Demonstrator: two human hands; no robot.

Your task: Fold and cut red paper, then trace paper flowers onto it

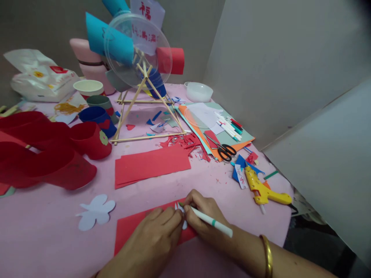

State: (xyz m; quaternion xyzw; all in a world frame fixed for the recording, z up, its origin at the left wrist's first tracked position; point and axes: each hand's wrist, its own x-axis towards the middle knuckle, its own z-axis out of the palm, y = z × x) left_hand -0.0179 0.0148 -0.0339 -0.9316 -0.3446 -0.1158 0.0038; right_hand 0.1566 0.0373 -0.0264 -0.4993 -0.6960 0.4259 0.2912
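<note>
My right hand grips a white marker with a green band, its green tip touching down near a small white paper cutout. The fingers of my left hand are bent and pressed together on that cutout, holding it against a red paper strip. Both hands partly cover the cutout, so its full shape is hidden. To the left lies a larger white butterfly-shaped paper cutout. Just beyond my hands rests a stack of red paper strips.
A stick frame with coloured paper cups stands at the back. Red paper cups crowd the left. On the right are scissors, a yellow glue gun, several markers and stacked paper. A wall rises beyond.
</note>
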